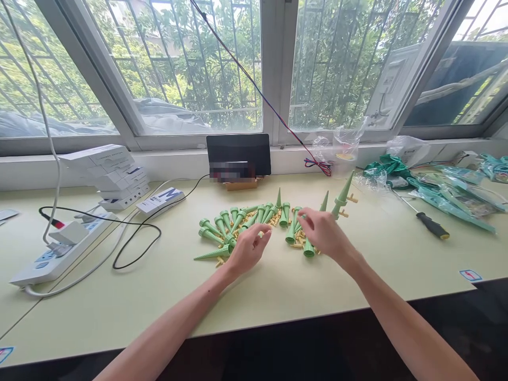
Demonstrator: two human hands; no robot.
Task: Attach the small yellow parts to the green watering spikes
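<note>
A pile of green plastic cone spikes [238,222] mixed with small yellow pieces [296,241] lies on the pale green table [159,286]. My left hand [246,250] hovers at the pile's near edge, next to a long cone [210,255]; its fingers are loosely curved and apart, with nothing seen in them. My right hand [323,234] rests over the right part of the pile. Its fingers are bent together down among the cones, and what they pinch is hidden. Just beyond it, two cones [342,198] stand upright, one fitted with yellow pieces.
A dark tablet [238,154] leans against the window sill. At the left are a power strip [59,248], black and white cables [135,233] and stacked white boxes [115,174]. A screwdriver [426,222] and green plastic bags [436,190] lie at the right. The table's front edge is close.
</note>
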